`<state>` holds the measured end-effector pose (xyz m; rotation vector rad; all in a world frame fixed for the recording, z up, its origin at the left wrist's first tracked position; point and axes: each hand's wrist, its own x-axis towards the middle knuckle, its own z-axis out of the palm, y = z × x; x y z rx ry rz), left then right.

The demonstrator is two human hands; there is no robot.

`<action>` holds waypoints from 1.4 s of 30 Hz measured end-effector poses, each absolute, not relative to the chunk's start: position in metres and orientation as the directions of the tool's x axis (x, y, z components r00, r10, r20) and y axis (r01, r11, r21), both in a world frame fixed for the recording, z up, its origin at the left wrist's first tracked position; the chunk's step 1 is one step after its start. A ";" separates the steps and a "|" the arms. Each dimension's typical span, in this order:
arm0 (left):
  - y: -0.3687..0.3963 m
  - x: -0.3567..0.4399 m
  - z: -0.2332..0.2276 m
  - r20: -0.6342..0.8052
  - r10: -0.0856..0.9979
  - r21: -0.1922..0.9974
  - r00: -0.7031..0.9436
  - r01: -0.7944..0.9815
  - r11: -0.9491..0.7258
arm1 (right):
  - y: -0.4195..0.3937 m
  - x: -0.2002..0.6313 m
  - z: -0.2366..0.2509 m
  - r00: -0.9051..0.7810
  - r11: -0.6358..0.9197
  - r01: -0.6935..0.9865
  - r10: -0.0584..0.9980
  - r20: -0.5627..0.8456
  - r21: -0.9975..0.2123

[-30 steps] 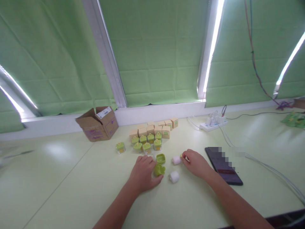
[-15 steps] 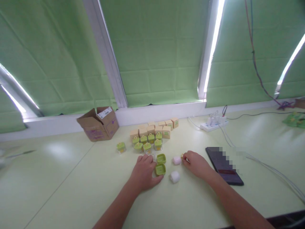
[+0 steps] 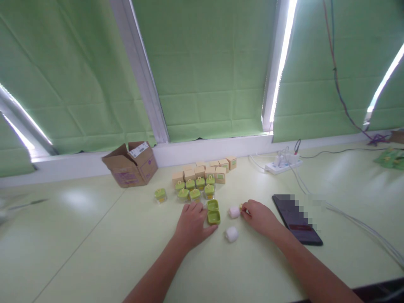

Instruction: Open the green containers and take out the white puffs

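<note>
Two square green lids (image 3: 213, 217), hollow side up, lie one behind the other on the table. My left hand (image 3: 191, 221) is curled about their left side, its thumb against the near edge of the closer lid; what lies under its fingers is hidden. My right hand (image 3: 257, 216) pinches a small yellow piece (image 3: 241, 207), mostly covered by the fingertips. Just left of those fingers rests a pale pinkish-white, rounded piece (image 3: 234, 212), and a second white piece (image 3: 232, 234) lies nearer me. Several clear jars with green lids (image 3: 195, 194) stand beyond my left hand.
Small tan boxes (image 3: 199, 171) form rows behind the jars, and one jar (image 3: 160, 195) stands apart on the left. An open cardboard box (image 3: 134, 166) is by the wall. To the right are a dark phone (image 3: 292, 216), a white power strip (image 3: 282, 163) and cables.
My left hand has pushed the two green lids slightly away from me, closer together. My right hand stays almost in place with its small yellow piece.
</note>
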<state>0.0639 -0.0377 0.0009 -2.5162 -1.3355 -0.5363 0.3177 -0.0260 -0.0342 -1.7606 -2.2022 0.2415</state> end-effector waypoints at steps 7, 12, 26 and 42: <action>-0.035 0.056 0.003 0.493 0.727 0.045 0.479 0.820 -0.571 | -0.028 0.317 -0.031 -0.191 0.244 0.913 0.964 0.187 -0.326; -0.026 0.042 0.004 0.587 0.740 0.263 0.328 0.787 -0.557 | -0.027 0.319 -0.029 -0.155 0.209 0.922 0.971 0.184 -0.326; 0.043 -0.066 -0.008 0.559 0.749 0.590 -0.355 0.805 -0.059 | -0.029 0.320 -0.022 -0.084 0.170 0.908 0.969 0.232 -0.383; 0.067 -0.084 -0.040 0.371 0.872 0.448 -0.318 0.884 0.132 | -0.027 0.320 -0.024 -0.060 0.163 0.893 0.967 0.247 -0.420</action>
